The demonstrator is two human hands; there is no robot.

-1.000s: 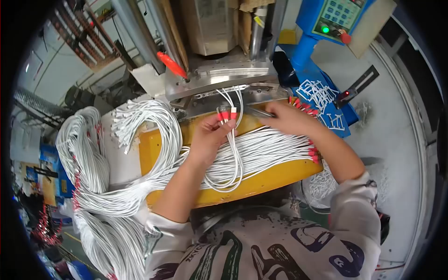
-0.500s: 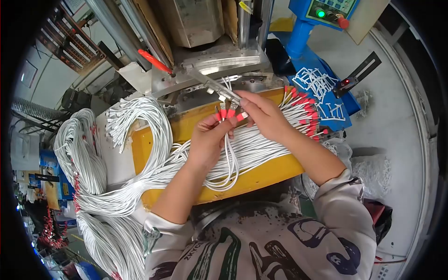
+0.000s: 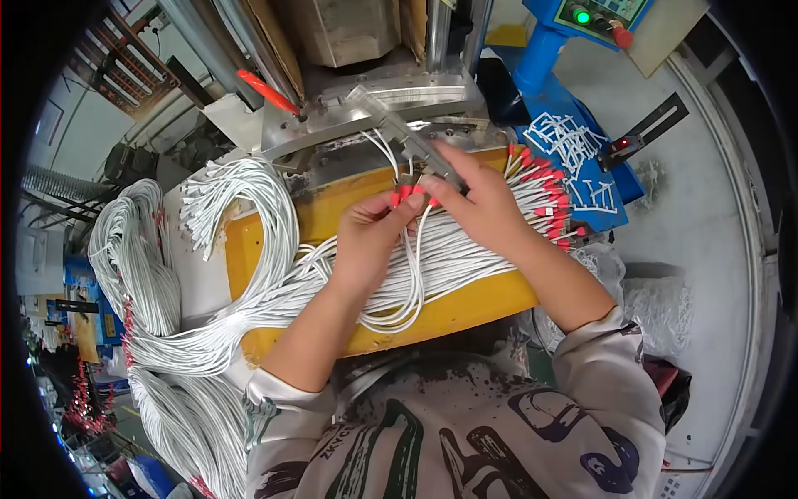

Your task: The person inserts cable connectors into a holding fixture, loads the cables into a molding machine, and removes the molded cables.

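Plugs apparently being lined up

Left hand [image 3: 371, 233] pinches red-collared white cable plugs [image 3: 406, 192] over the yellow table [image 3: 465, 309]; beside them, a long grey metal bar [image 3: 401, 130] is gripped by the right hand [image 3: 478, 195]. Next probably calls for steady alignment.

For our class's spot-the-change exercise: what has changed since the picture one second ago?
The right hand has moved leftward, close to the left hand, bringing a metal bar to the red connectors. The left hand still pinches those connectors; the white cables stay across the yellow board.
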